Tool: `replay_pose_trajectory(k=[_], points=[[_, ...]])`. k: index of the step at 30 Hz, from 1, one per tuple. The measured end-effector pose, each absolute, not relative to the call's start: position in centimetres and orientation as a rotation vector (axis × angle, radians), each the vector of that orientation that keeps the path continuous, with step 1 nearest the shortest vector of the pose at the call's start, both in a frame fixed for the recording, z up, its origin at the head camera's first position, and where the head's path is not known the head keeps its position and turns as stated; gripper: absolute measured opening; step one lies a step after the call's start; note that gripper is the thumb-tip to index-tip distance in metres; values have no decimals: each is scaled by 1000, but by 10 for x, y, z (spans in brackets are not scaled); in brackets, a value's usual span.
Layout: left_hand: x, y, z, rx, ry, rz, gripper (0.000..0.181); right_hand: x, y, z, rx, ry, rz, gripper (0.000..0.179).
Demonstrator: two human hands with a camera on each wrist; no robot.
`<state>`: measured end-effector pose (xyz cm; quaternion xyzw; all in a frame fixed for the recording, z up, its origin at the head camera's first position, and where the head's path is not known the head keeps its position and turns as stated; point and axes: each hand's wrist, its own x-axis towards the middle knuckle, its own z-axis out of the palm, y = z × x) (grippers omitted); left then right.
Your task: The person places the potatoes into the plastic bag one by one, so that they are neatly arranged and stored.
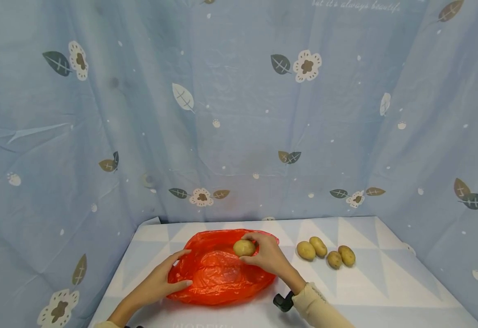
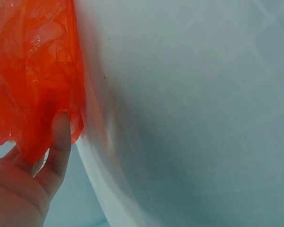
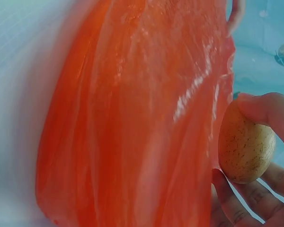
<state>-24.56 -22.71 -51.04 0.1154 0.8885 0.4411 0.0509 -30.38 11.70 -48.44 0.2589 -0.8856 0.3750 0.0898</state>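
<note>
A red plastic bag [image 1: 218, 282] lies wide-mouthed on the table in the head view. My left hand [image 1: 157, 282] holds its left end, thumb on the near side and fingers on the far side. The left wrist view shows the thumb of that hand [image 2: 49, 175] against the crinkled bag [image 2: 42, 80]. My right hand [image 1: 267, 255] grips a potato [image 1: 244, 248] between thumb and fingers over the bag's right part. Close up in the right wrist view, this speckled potato [image 3: 246, 146] is beside the bag's upper edge.
Several more potatoes lie to the right of the bag, among them a potato [image 1: 306, 250] and a rounder potato [image 1: 334, 259]. A patterned cloth covers the table [image 1: 386, 273]. Blue curtains [image 1: 243, 136] enclose the table at the back and sides.
</note>
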Motion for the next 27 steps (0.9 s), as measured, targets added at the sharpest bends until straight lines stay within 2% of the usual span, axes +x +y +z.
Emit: replay_pose_trajectory(k=[27], points=[[-247, -225, -511, 316, 2682, 1360, 84, -309, 77, -487, 808, -2684, 1217, 45]])
